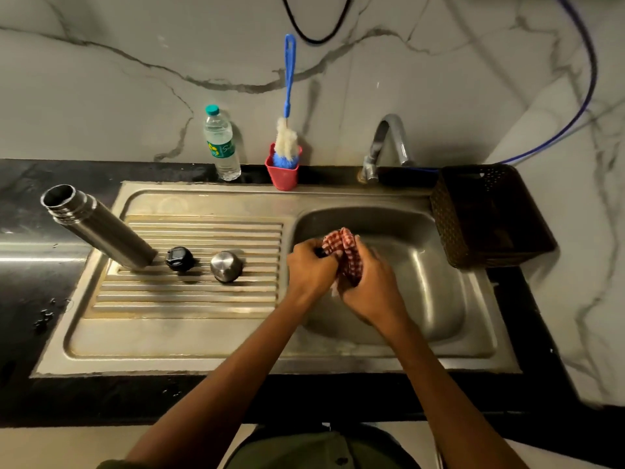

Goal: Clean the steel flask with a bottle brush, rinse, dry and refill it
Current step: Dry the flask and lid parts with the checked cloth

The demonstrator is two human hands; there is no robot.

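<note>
Marble wall (101, 96) backs water bottle (221, 143), bottle brush (287, 130), seemingly dark basket (487, 214).

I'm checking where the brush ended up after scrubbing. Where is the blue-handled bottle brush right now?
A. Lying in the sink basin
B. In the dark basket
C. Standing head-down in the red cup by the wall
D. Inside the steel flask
C: the bottle brush stands with its bristle head in the red cup and its handle leaning against the wall, away from both hands.
</note>
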